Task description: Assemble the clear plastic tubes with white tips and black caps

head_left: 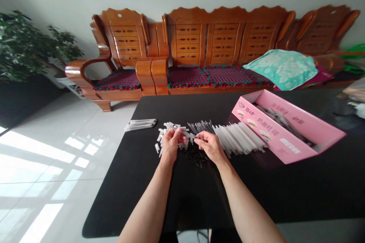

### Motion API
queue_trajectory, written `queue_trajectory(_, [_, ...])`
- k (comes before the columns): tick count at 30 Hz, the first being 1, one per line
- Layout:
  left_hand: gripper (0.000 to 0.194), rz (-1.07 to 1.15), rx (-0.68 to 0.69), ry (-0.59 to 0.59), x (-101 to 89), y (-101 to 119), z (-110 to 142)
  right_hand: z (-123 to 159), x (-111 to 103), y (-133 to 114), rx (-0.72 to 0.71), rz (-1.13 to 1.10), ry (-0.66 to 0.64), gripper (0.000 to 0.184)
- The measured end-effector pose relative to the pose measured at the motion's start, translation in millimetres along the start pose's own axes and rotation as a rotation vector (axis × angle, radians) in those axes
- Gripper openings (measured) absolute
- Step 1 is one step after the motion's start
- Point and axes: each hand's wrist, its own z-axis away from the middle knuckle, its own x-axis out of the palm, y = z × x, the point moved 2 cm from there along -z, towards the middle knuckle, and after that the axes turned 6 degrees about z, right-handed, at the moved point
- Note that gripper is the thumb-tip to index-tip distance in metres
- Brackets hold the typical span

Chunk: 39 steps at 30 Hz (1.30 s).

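Observation:
My left hand (172,141) is closed, thumb and fingers pinching a slim white pen piece (190,135) that points to the right. Facing it, my right hand (210,145) is pinched at the right end of that piece; what its fingertips hold is too small to make out. Short white pen caps (160,136) lie heaped under and around my left hand. Small black plugs (196,157) are scattered between the hands. Beyond my right hand are thin dark refills (201,126). Translucent white pen barrels (241,138) lie in a row to its right.
Several white pens (140,124) with dark ends lie together at the table's left edge. An open pink box (268,133) with dark and pale items inside stands at the right. The black table (137,182) faces a wooden sofa (205,45) with a green pillow (283,69).

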Motion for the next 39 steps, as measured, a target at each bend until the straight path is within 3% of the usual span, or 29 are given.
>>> queue_trajectory(3, [0.043, 0.008, 0.000, 0.004, -0.1, 0, -1, 0, 0, 1, 0.045, -0.070, -0.008, 0.026])
queue_trajectory(7, [0.042, 0.013, 0.000, 0.010, 0.2, 0, -1, 1, 0, -1, -0.025, 0.042, -0.040, 0.026])
queue_trajectory(13, [0.040, 0.022, 0.032, 0.051, -4.0, 2, -3, 0, -1, 3, 0.039, -0.013, 0.039, 0.018])
queue_trajectory(20, [0.041, 0.047, 0.082, 0.137, -10.1, 8, -5, 3, -12, -3, -0.054, 0.306, 0.053, 0.017])
queue_trajectory(26, [0.041, 0.039, 0.062, 0.068, -4.6, 6, -2, 4, -11, -3, -0.105, 0.174, 0.134, 0.030])
queue_trajectory(31, [0.039, -0.017, 0.038, -0.003, 3.2, 7, 3, 3, -5, -5, -0.157, 0.248, 0.066, 0.022])
queue_trajectory(34, [0.039, 0.022, 0.150, 0.113, -8.4, 17, -2, 3, -12, -4, -0.158, 0.261, 0.091, 0.023])
queue_trajectory(39, [0.040, 0.170, 0.330, 0.459, -44.2, 34, -14, 3, -32, 3, -0.103, 0.306, 0.255, 0.024])
